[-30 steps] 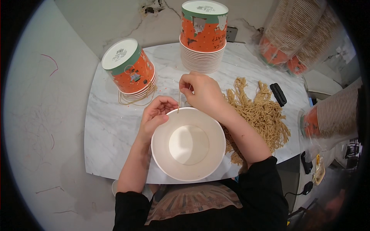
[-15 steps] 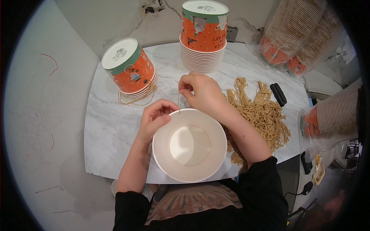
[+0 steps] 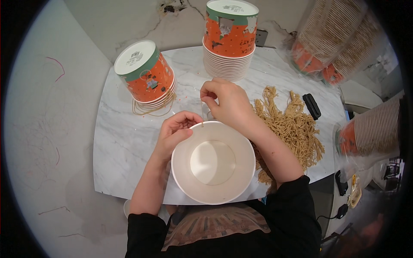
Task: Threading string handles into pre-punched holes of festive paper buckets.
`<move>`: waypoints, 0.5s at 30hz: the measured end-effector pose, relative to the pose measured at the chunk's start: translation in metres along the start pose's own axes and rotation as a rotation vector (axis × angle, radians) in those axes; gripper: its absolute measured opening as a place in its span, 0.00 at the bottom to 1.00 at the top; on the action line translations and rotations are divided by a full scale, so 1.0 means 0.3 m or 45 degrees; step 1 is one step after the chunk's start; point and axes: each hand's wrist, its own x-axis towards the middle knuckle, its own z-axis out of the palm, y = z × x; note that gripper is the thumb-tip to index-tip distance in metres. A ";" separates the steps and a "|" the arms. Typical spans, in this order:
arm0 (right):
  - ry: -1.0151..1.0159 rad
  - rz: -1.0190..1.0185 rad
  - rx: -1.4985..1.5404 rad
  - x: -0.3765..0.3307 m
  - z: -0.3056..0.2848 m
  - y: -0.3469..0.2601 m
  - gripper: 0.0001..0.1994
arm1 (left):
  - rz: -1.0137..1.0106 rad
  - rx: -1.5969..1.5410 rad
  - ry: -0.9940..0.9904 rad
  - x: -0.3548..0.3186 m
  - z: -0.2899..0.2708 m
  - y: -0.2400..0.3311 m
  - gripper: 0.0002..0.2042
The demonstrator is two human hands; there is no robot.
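Observation:
A white-lined paper bucket (image 3: 213,189) stands at the table's front edge, its open mouth turned up toward me. My left hand (image 3: 175,133) grips its far-left rim, thumb inside and fingers outside. A short bit of tan cord (image 3: 202,124) shows at the rim, just beside those fingertips. Above and beyond the rim, my right hand (image 3: 228,101) is closed in a pinch, with a thin strand of the cord faintly visible below its fingertips. To the right, partly under my right forearm, lies a heap of tan cords (image 3: 292,133).
Upside-down orange-and-green bucket stacks stand at the back left (image 3: 148,81) and back centre (image 3: 230,38). Loose loops of cord (image 3: 152,112) lie by the left stack. A black oblong object (image 3: 312,106) sits beyond the heap. Bagged bucket stacks (image 3: 370,129) stand on the right.
Both hands and the bucket have shifted very slightly to the right in view. My grip on the rim and the right-hand pinch look the same.

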 end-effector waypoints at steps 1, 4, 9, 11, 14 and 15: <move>-0.001 0.000 0.000 0.000 0.000 0.000 0.03 | 0.000 -0.001 0.001 0.001 0.000 -0.001 0.16; 0.000 -0.009 0.000 0.001 0.001 -0.003 0.03 | -0.002 -0.018 0.002 0.000 -0.003 -0.006 0.16; 0.021 -0.036 0.025 -0.002 0.009 -0.003 0.02 | -0.047 -0.090 0.017 -0.003 0.000 -0.007 0.17; 0.029 -0.046 0.007 -0.002 0.008 -0.004 0.02 | -0.062 -0.121 0.028 -0.001 0.003 -0.011 0.17; 0.046 -0.055 -0.021 -0.001 0.001 -0.015 0.02 | -0.083 -0.172 0.057 0.001 0.012 -0.015 0.17; 0.054 -0.055 -0.029 -0.001 0.000 -0.019 0.02 | -0.090 -0.193 0.075 0.001 0.013 -0.016 0.17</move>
